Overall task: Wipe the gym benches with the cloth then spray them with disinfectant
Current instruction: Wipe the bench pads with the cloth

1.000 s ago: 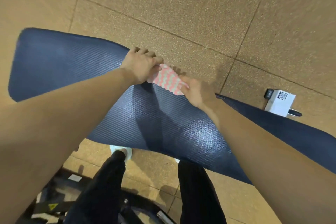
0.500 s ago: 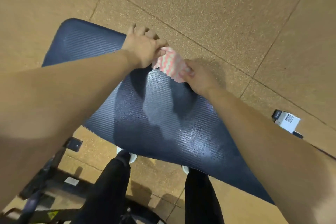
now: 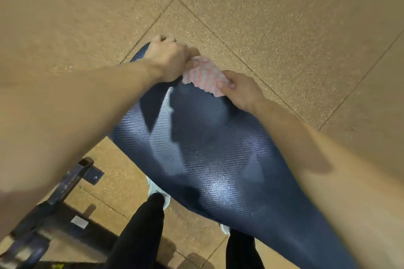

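Because our left hand (image 3: 169, 59) and right hand (image 3: 240, 89) only pinch the cloth (image 3: 205, 77) at the bench (image 3: 207, 148) edge, we risk dropping it.

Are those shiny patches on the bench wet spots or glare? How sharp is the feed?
Head view: pale sheen patches on the blue bench pad; moisture or glare, cannot tell. Head view: dark arm shadows cross the pad below the cloth gripped by the left hand and right hand. Head view: forearms and the metal frame at lower left are blurred.
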